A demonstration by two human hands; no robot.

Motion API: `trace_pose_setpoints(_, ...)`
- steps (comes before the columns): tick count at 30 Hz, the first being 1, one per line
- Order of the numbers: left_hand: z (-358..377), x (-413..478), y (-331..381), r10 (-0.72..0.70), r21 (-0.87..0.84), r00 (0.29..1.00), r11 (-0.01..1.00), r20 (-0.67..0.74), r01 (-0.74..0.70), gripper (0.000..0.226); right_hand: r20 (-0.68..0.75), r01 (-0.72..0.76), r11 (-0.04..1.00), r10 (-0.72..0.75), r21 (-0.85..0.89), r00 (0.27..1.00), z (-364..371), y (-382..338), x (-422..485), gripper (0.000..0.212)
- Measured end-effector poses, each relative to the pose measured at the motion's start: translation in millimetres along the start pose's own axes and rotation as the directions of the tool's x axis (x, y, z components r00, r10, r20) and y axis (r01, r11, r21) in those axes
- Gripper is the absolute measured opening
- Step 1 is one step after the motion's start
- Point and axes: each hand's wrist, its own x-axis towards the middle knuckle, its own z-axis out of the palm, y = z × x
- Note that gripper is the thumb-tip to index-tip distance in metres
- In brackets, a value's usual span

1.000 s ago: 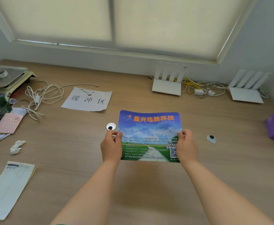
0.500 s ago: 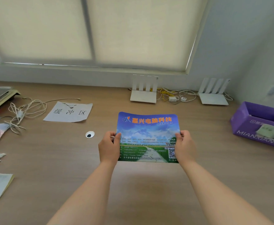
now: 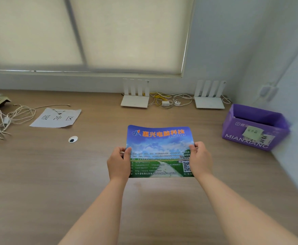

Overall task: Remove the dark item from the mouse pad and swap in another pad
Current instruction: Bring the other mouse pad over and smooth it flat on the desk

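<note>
1. The mouse pad (image 3: pixel 159 147), printed with blue sky, green field and orange lettering, is held above the middle of the wooden tabletop (image 3: pixel 56 174).
2. The left hand (image 3: pixel 118 162) pinches its left edge, thumb on top; the right hand (image 3: pixel 200 160) pinches the right edge the same way.
3. A small white disc with a dark centre (image 3: pixel 73 139) lies well to the left.
4. A purple box (image 3: pixel 255 127) sits to the right, near the wall.
5. Two white routers (image 3: pixel 135 100) (image 3: pixel 209 102) stand at the back, with tangled cables (image 3: pixel 169 100) between them.
6. A sheet of paper (image 3: pixel 56 118) lies at the far left.
</note>
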Motion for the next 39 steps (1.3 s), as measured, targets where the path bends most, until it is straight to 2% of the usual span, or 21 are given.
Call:
trace_pose_setpoints(6, 14, -24, 12, -0.006, 0.013, 1.0, 1.0, 0.0, 0.006, 0.016, 0.01, 0.014, 1.0, -0.014, -0.001, 1.0, -25, 19, -2, 0.017)
trace_pose_setpoints(12, 19, -39, 1, -0.014, 0.017, 0.999, 1.0, 0.047, 0.013, 0.014, -0.003, -0.034, 0.999, 0.034, -0.022, 0.999, -27, 38, -19, 0.017)
trace_pose_setpoints(23, 21, -98, -45, -0.154, 0.027, 0.98, 0.988, 0.128, 0.152, 0.015, 0.043, -0.121, 0.988, 0.126, -0.094, 0.991, -32, 82, -72, 0.019)
trace_pose_setpoints(35, 64, -155, -86, -0.344, 0.207, 0.921, 0.929, 0.183, 0.306, 0.013, 0.171, -0.211, 0.961, 0.242, -0.18, 0.955, -33, 170, -91, 0.018)
trace_pose_setpoints(39, 75, -162, -104, -0.371, 0.278, 0.907, 0.909, 0.198, 0.311, 0.014, 0.206, -0.25, 0.947, 0.291, -0.202, 0.934, -28, 192, -95, 0.019)
